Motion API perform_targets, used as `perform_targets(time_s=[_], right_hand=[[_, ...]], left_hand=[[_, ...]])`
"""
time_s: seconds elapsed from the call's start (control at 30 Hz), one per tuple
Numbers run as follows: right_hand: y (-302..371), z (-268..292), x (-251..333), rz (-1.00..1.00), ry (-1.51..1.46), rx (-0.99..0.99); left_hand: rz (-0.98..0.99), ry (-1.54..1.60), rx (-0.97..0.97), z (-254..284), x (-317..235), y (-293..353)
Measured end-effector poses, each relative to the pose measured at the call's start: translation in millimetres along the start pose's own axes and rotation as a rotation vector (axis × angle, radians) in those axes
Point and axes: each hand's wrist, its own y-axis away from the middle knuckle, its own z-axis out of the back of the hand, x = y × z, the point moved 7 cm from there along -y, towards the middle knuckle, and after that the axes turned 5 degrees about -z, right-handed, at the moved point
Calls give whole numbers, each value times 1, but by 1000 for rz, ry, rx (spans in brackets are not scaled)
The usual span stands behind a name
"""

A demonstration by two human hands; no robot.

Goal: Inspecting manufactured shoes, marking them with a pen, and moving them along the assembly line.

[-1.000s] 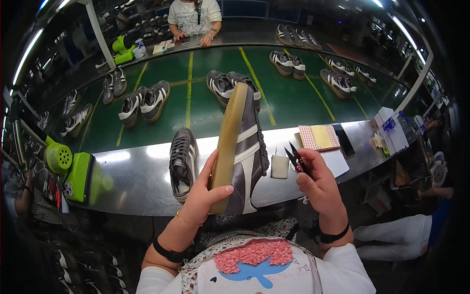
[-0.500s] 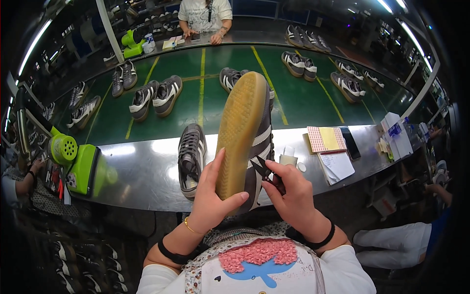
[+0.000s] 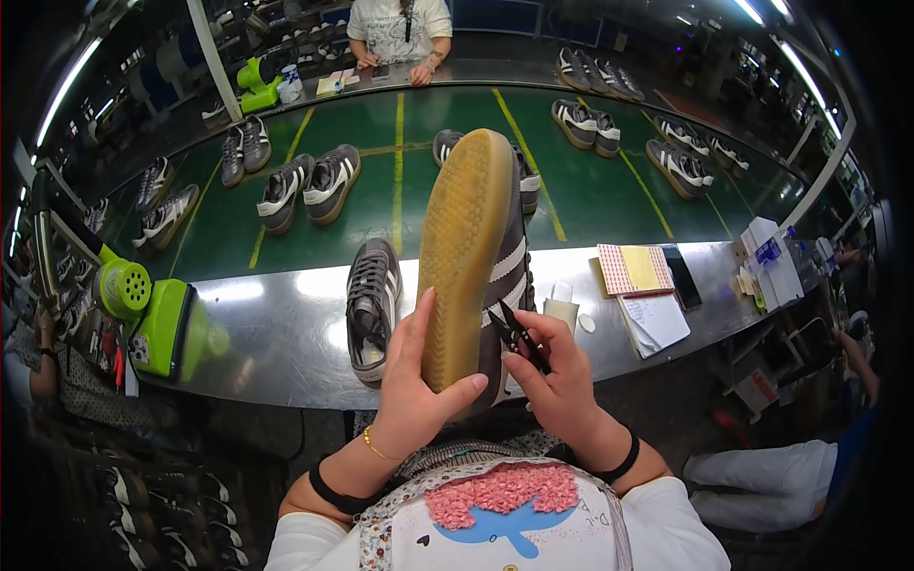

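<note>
A grey sneaker [image 3: 462,238] with white side stripes is held up, toe away from me, its tan gum sole facing left and toward me. My left hand [image 3: 409,404] grips it round the heel end, with the fingers along the sole's left edge and the thumb across the heel. My right hand [image 3: 564,385] is closed on black thread snips [image 3: 519,340], their blades pointing at the striped side of the upper. Whether the tips touch it, I cannot tell. Another grey sneaker [image 3: 372,295] stands upright on the metal bench [image 3: 267,357], left of the held one.
Pairs of sneakers [image 3: 331,186] stand on a green conveyor belt [image 3: 381,224] with yellow lines. A lime-green machine [image 3: 157,328] is on the left; a white bottle [image 3: 562,305], notepad [image 3: 654,324], phone [image 3: 682,276] and white box [image 3: 766,257] are on the right. A person [image 3: 400,38] sits opposite.
The belt's sneakers and yellow lines have shifted slightly right. My right hand and the snips have turned a little and moved slightly left; the held sneaker has tipped slightly.
</note>
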Motion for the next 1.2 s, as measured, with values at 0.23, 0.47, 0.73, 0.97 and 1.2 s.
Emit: perform_targets(time_s=[0.23, 0.47, 0.73, 0.97, 1.2], right_hand=[[2, -14, -17, -201, -436, 165], [4, -23, -18, -358, -746, 279], [5, -27, -15, -369, -848, 330], [4, -12, 0, -28, -272, 77], [2, -16, 27, 134, 155, 0]], left_hand=[[16, 8, 27, 9, -4, 1], [24, 4, 43, 17, -7, 2], [53, 53, 62, 22, 0, 4], [63, 98, 81, 27, 2, 5], [17, 6, 45, 34, -1, 7]])
